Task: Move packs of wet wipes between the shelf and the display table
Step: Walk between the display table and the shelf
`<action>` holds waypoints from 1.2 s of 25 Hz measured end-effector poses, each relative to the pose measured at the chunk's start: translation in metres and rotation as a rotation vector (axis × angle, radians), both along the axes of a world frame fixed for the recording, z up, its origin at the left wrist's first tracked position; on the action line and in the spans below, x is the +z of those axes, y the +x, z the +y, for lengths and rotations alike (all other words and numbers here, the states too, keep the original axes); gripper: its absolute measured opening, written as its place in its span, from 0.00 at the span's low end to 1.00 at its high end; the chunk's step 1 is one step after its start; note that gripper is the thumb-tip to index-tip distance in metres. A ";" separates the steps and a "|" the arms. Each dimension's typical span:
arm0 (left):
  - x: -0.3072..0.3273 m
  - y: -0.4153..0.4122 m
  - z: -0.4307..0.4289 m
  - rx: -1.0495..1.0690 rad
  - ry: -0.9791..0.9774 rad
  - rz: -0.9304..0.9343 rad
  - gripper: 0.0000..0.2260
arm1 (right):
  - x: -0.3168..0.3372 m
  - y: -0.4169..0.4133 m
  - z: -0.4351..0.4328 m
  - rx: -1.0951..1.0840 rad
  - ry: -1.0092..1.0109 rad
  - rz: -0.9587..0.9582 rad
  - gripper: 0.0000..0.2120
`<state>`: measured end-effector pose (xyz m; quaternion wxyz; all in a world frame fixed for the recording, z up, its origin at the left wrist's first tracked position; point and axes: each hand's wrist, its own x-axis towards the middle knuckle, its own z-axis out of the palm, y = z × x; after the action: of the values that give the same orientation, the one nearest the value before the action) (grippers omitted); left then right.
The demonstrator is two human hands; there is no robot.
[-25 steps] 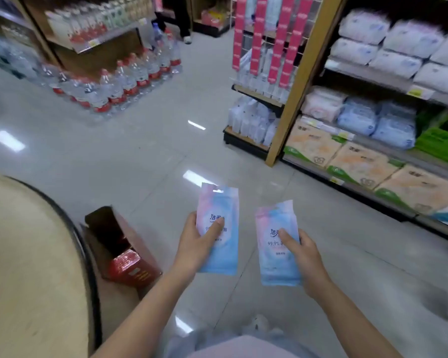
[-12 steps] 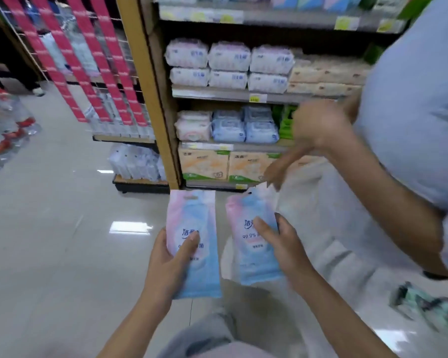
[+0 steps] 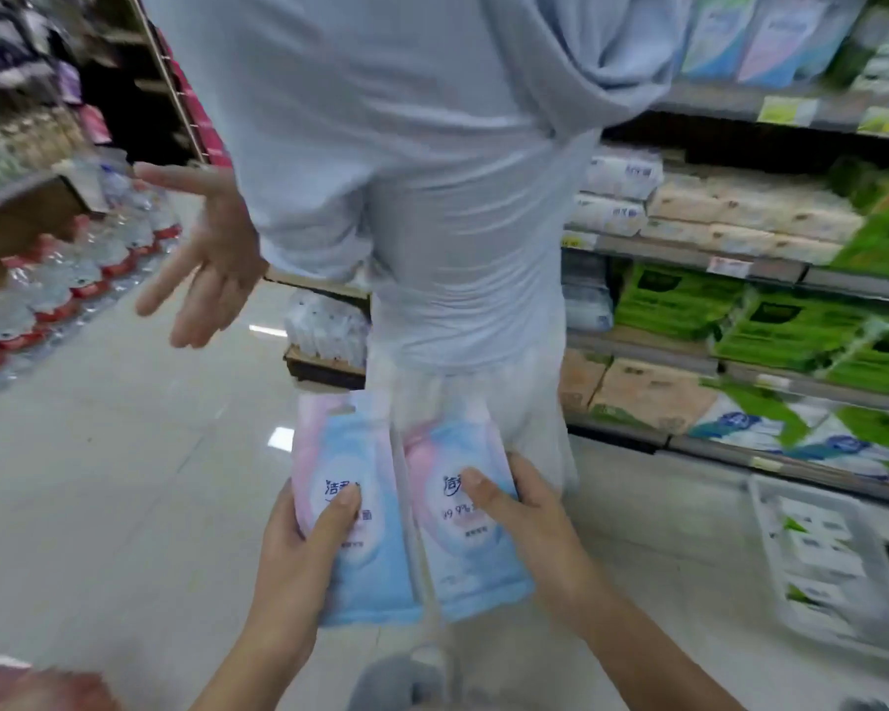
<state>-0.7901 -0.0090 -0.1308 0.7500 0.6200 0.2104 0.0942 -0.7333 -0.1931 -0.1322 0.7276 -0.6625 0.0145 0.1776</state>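
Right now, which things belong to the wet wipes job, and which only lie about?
Job: left pink-and-blue soft plastic wipes pack, in left hand; matching right pack, in right hand.
Lying about: green tissue packs; red-labelled water bottles; person in pale blue top.

One wide-angle view, worn on the head, looks forward and down. Nearest the lens, low at centre, are the left grip holding its pack and the right grip holding the other pack. A person's back stands close ahead and fills the upper middle. The shelf runs along the right, with the floor at left.
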 end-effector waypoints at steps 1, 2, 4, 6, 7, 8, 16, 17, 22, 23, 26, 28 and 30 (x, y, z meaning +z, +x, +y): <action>0.001 -0.003 -0.009 -0.001 0.005 -0.006 0.12 | 0.000 -0.002 -0.010 -0.007 -0.006 -0.006 0.12; 0.004 -0.005 -0.021 -0.002 0.010 -0.007 0.15 | 0.002 -0.004 -0.021 -0.009 -0.001 -0.008 0.09; 0.010 -0.001 -0.042 -0.032 0.014 -0.019 0.16 | 0.004 -0.004 -0.044 -0.032 0.003 -0.010 0.07; 0.009 0.011 -0.062 -0.064 0.036 -0.016 0.18 | 0.004 0.001 -0.065 -0.082 0.017 -0.001 0.05; 0.009 0.020 -0.073 -0.085 0.042 -0.010 0.20 | 0.004 0.004 -0.077 -0.105 0.032 0.005 0.07; 0.011 0.026 -0.078 -0.089 0.037 -0.011 0.20 | 0.006 0.008 -0.082 -0.120 0.041 0.010 0.08; 0.018 0.197 -0.154 -0.210 0.046 -0.099 0.12 | 0.024 0.151 -0.162 -0.404 0.020 -0.106 0.06; 0.022 0.228 -0.163 -0.236 0.051 -0.137 0.11 | 0.028 0.177 -0.171 -0.437 0.010 -0.123 0.06; 0.055 0.353 -0.202 -0.367 0.104 -0.232 0.10 | 0.060 0.282 -0.211 -0.579 0.008 -0.200 0.10; 0.060 0.373 -0.210 -0.388 0.112 -0.246 0.11 | 0.065 0.299 -0.220 -0.598 0.015 -0.212 0.10; 0.072 0.424 -0.240 -0.429 0.109 -0.269 0.16 | 0.075 0.344 -0.247 -0.633 0.042 -0.251 0.11; 0.071 0.454 -0.265 -0.426 0.125 -0.273 0.15 | 0.075 0.374 -0.269 -0.637 0.047 -0.264 0.13; 0.068 0.483 -0.293 -0.403 0.119 -0.268 0.10 | 0.074 0.404 -0.295 -0.638 0.053 -0.269 0.11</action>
<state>-0.3069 -0.3022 -0.0628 0.7371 0.6743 -0.0249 0.0365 -0.3289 -0.4880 -0.0586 0.7588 -0.6230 0.1202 -0.1474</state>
